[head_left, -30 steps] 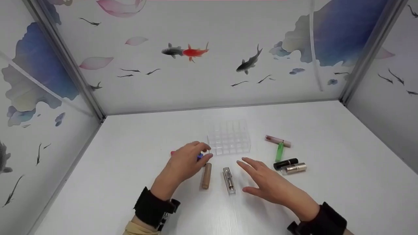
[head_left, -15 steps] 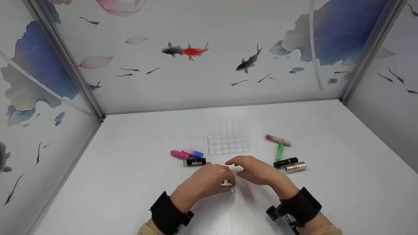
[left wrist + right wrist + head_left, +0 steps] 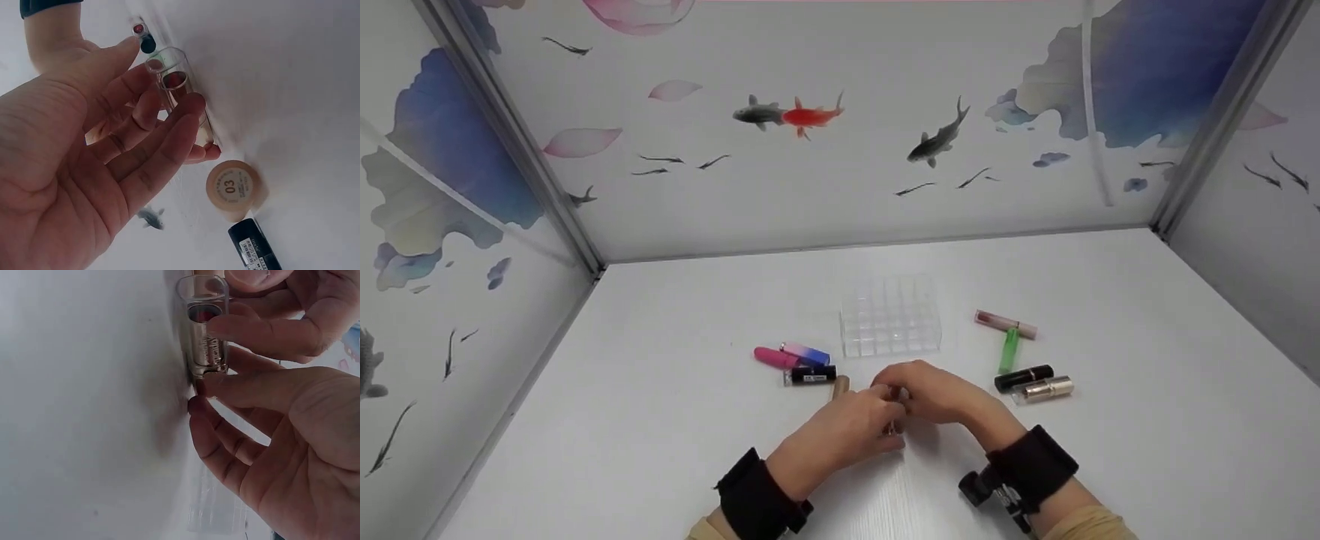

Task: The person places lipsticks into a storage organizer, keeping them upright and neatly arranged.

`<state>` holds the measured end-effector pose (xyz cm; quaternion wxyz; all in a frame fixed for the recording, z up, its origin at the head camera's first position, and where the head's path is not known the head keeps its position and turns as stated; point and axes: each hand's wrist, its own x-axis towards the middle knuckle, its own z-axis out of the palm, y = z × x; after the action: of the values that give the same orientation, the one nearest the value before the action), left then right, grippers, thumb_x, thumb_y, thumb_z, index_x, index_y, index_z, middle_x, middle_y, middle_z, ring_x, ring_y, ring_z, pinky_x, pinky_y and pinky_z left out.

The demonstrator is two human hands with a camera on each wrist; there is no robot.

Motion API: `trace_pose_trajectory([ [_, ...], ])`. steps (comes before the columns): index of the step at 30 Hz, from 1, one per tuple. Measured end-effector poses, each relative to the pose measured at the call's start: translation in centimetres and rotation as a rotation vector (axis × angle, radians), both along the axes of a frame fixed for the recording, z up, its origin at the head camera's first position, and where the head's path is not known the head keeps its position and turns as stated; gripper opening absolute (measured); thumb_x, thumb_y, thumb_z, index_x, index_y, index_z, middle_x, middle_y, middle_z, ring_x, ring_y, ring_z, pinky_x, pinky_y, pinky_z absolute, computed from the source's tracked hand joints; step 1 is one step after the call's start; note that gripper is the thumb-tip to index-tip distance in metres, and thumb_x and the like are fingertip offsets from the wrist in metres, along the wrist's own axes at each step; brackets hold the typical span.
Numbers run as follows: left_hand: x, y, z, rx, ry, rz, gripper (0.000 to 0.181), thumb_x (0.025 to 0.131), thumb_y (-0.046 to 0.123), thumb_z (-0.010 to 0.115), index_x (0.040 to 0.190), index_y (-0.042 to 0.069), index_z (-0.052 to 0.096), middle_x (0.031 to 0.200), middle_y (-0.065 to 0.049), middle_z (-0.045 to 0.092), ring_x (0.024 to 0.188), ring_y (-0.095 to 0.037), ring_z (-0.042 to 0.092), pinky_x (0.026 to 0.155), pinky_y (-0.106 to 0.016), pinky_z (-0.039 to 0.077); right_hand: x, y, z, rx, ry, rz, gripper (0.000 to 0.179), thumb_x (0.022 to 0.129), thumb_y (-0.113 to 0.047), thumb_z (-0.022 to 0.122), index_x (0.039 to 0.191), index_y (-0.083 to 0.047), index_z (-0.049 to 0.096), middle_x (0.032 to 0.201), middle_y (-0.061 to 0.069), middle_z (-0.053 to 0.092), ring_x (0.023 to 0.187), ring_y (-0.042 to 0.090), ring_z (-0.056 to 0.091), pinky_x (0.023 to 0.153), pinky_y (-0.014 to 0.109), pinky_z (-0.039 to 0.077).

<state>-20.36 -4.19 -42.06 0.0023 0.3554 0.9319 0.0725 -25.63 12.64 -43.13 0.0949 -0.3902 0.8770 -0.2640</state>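
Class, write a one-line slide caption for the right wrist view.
Left hand and right hand hold a clear-capped lipstick, with the clear organizer behind.

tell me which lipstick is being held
The clear-capped metallic lipstick, held by the left hand and right hand; the others, including the similar gold lipstick at right, lie ungripped on the table.

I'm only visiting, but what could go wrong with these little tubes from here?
The clear cap might slip or come loose, since the left fingers hold around it while the right fingers pinch the tube lower down.

The tan tube marked 03 lies close beside the left fingers, so a stray move could roll it.

The see-through organizer blends into the white table, so its edge could be misjudged and bumped.
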Motion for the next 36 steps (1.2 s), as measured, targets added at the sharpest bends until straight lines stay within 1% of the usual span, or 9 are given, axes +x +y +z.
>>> trace_pose_trajectory([
  [2,-0.2,0.0,0.0,-0.002,-0.003,0.029,0.015,0.081,0.031,0.073,0.087,0.019,0.068,0.092,0.005,0.059,0.074,-0.01,0.06,0.093,-0.063,0.038,-0.2,-0.1,-0.1,-0.002,0.016,0.005,0.033,0.077,0.008,0.06,0.101,-0.013,0.067,0.1,0.0,0.067,0.091,0.013,0.06,0.082,0.031,0.05],
  [6,-0.7,0.0,0.1,0.02,0.008,0.045,0.012,0.079,0.025,0.074,0.085,0.017,0.067,0.093,0.003,0.062,0.083,-0.01,0.06,0.091,-0.058,0.042,-0.4,0.0,0.1,0.004,0.056,-0.004,0.025,0.077,0.003,0.066,0.099,-0.01,0.067,0.099,0.003,0.065,0.087,0.014,0.059,0.077,0.028,0.05],
  [9,-1.3,-0.4,0.1,0.073,0.025,0.053,0.01,0.078,0.015,0.074,0.084,0.016,0.066,0.089,0.003,0.061,0.08,-0.009,0.057,0.082,-0.039,0.048,-0.5,0.3,0.6,-0.029,0.058,-0.014,0.023,0.079,-0.002,0.069,0.1,-0.01,0.068,0.1,0.003,0.065,0.089,0.015,0.061,0.078,0.028,0.052],
  [13,-2.0,-1.1,0.2,0.223,0.046,0.091,0.014,0.079,0.01,0.073,0.084,0.013,0.061,0.085,0.0,0.056,0.073,-0.009,0.055,0.066,-0.018,0.046,-0.6,0.7,1.6,-0.118,0.055,-0.029,0.021,0.082,-0.005,0.069,0.102,-0.012,0.067,0.098,0.001,0.065,0.089,0.014,0.061,0.078,0.028,0.052],
  [18,-2.8,-1.6,0.8,0.454,0.029,0.156,0.019,0.083,0.014,0.072,0.094,0.012,0.056,0.094,-0.002,0.057,0.085,-0.012,0.063,0.072,-0.017,0.052,-0.6,0.9,2.8,-0.224,0.054,-0.095,0.025,0.084,-0.007,0.068,0.108,-0.015,0.067,0.101,-0.002,0.067,0.089,0.012,0.063,0.078,0.027,0.053],
  [22,-3.4,-1.7,1.3,0.557,0.012,0.203,0.027,0.084,0.013,0.071,0.105,0.012,0.054,0.102,-0.002,0.059,0.093,-0.013,0.064,0.077,-0.021,0.055,-0.6,0.8,3.2,-0.358,-0.015,-0.176,0.031,0.086,-0.007,0.067,0.116,-0.016,0.063,0.108,0.0,0.067,0.093,0.013,0.066,0.079,0.026,0.054],
  [26,-4.1,-1.6,2.0,0.612,0.054,0.209,0.031,0.085,0.014,0.069,0.112,0.011,0.053,0.104,-0.004,0.061,0.095,-0.013,0.063,0.078,-0.023,0.056,-0.6,0.5,3.5,-0.476,-0.031,-0.259,0.038,0.086,-0.012,0.067,0.123,-0.016,0.059,0.11,0.004,0.066,0.094,0.017,0.067,0.076,0.025,0.055],
  [30,-4.5,-1.6,3.1,0.641,0.081,0.21,0.037,0.086,0.02,0.068,0.118,0.012,0.052,0.106,-0.003,0.061,0.097,-0.012,0.063,0.077,-0.022,0.056,-0.6,-0.2,3.9,-0.569,-0.026,-0.345,0.046,0.086,-0.017,0.068,0.128,-0.019,0.051,0.111,0.004,0.068,0.094,0.017,0.068,0.074,0.026,0.055],
  [36,-5.3,-1.4,5.0,0.654,0.159,0.225,0.041,0.088,0.02,0.065,0.127,0.017,0.052,0.11,-0.005,0.059,0.1,-0.012,0.062,0.08,-0.022,0.055,-0.9,-1.6,4.7,-0.737,0.025,-0.467,0.04,0.085,-0.015,0.069,0.121,-0.013,0.052,0.11,0.004,0.07,0.094,0.016,0.068,0.077,0.023,0.055],
])
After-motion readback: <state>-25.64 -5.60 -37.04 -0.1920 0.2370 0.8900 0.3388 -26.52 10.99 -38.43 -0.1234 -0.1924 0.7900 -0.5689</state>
